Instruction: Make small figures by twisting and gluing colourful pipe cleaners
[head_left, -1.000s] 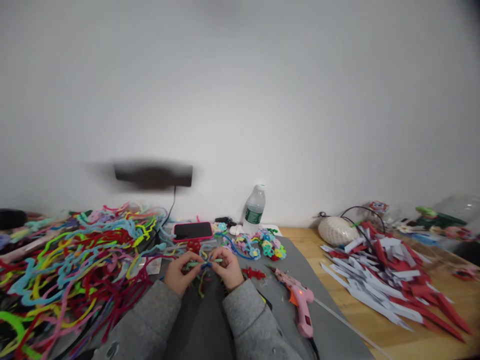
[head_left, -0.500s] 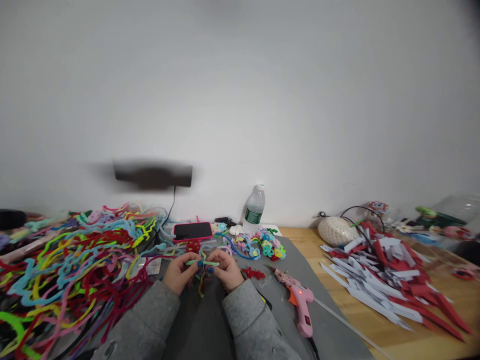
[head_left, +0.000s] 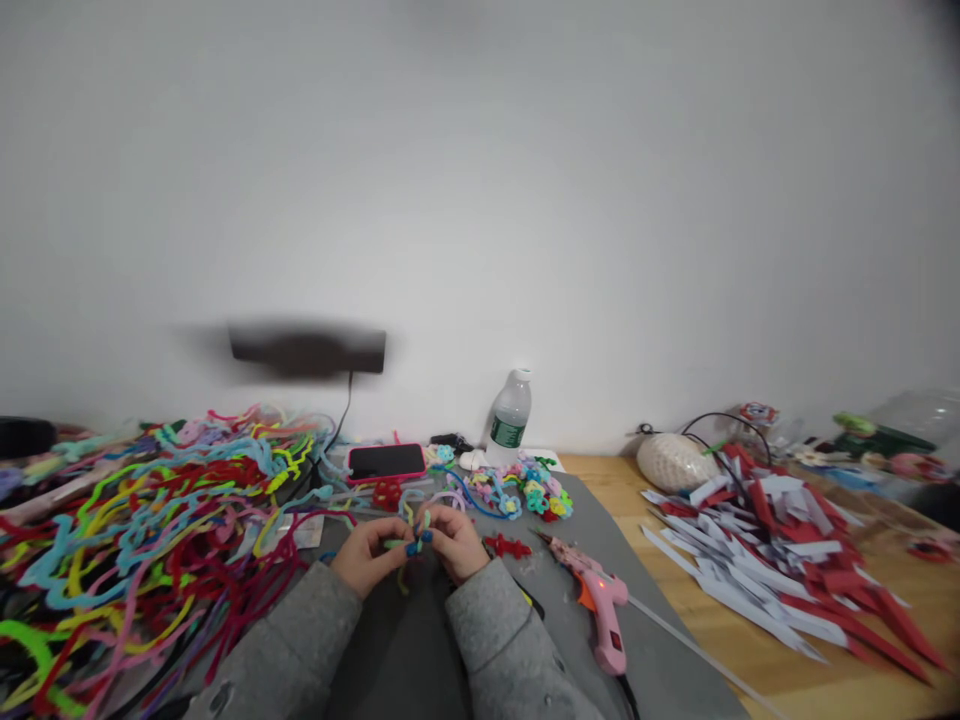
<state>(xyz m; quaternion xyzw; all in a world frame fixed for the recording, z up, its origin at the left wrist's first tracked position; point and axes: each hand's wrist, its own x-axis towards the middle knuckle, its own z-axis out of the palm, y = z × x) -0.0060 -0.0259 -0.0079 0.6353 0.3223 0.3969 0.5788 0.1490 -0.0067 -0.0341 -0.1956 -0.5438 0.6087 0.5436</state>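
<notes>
My left hand (head_left: 373, 555) pinches a pale green pipe cleaner (head_left: 393, 544) over the grey mat (head_left: 390, 650). Close against it, my right hand (head_left: 454, 545) is closed on the same pipe cleaner, part of which stands up between the fingers. Thumbs with blue nails nearly meet and hide much of the piece. Just below them, an olive-yellow strand (head_left: 403, 580) shows on the mat. Beyond the hands lies a small red pipe-cleaner piece (head_left: 386, 494). Right of my right hand is another red piece (head_left: 508, 546).
A tangle of colourful pipe cleaners (head_left: 165, 540) covers the left side. Behind the hands are a phone (head_left: 386, 462), a water bottle (head_left: 511, 415) and small pipe-cleaner flowers (head_left: 536, 490). On the right lie a pink glue gun (head_left: 600, 600), its light lit, and red-and-white strips (head_left: 780, 560).
The pale green pipe cleaner lay stretched level between my hands; now one part points upward. My hands have drawn closer together, thumbs almost touching.
</notes>
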